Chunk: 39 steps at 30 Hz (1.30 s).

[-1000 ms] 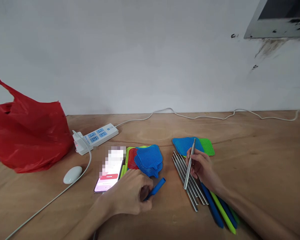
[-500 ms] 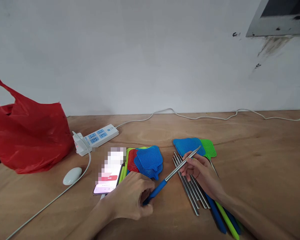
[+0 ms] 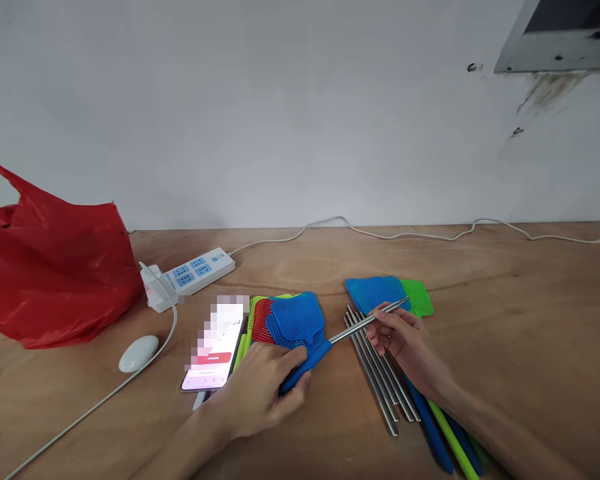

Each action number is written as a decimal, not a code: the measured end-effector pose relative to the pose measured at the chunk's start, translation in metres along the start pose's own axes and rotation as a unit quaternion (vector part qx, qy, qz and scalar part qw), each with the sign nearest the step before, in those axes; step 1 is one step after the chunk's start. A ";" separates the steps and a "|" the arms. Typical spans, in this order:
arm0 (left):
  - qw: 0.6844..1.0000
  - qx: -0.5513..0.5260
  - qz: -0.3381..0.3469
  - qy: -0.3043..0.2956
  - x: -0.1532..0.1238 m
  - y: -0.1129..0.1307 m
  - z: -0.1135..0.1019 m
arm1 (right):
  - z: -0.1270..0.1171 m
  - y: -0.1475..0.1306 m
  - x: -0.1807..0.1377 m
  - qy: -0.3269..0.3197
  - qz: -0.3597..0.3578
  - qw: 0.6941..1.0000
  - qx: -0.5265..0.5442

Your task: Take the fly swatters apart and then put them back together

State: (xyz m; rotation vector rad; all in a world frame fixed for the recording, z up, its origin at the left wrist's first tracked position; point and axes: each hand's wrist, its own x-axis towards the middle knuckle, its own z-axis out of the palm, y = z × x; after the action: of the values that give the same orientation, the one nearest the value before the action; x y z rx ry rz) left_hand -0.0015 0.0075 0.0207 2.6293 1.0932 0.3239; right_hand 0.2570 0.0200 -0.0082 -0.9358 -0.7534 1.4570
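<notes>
On the right near part of the bench [image 3: 520,347], a green handle [image 3: 453,437] lies flat. To the left, the left hand [image 3: 263,387] is curled around a blue handle [image 3: 307,367]; the right hand [image 3: 410,343] pinches a metal rod [image 3: 351,329] whose near end meets it. A weak pinch could let the rod slip or skew; a low wrist could scatter the loose rods [image 3: 383,377] beneath. Farther away lie mesh swatter heads [image 3: 297,317].
</notes>
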 end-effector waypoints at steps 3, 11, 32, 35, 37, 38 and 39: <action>1.000 0.009 0.013 0.012 0.000 -0.001 0.000 | 0.000 -0.001 0.001 -0.003 0.001 1.000 0.000; 0.999 0.004 0.045 -0.026 0.000 0.001 0.003 | 0.005 -0.001 -0.006 -0.076 0.023 0.994 -0.071; 0.990 -0.046 -0.015 0.135 0.008 -0.009 -0.003 | 0.005 0.000 -0.005 -0.041 -0.020 0.998 -0.044; 0.992 0.038 -0.039 0.118 0.011 -0.020 0.005 | 0.006 0.000 -0.006 -0.043 -0.005 0.996 -0.082; 0.993 0.064 -0.042 0.090 0.012 -0.025 0.009 | 0.008 0.000 -0.008 -0.060 0.011 0.991 -0.117; 0.993 0.069 -0.045 0.081 0.012 -0.026 0.010 | 0.009 0.000 -0.009 -0.068 0.020 0.988 -0.135; 0.993 0.071 -0.047 0.080 0.012 -0.026 0.010 | 0.010 0.001 -0.010 -0.076 0.026 0.985 -0.153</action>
State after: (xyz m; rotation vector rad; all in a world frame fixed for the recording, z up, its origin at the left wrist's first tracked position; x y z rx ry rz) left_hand -0.0074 0.0320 0.0036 2.7006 1.3337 0.4599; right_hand 0.2480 0.0110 -0.0031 -1.0903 -1.0943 1.4963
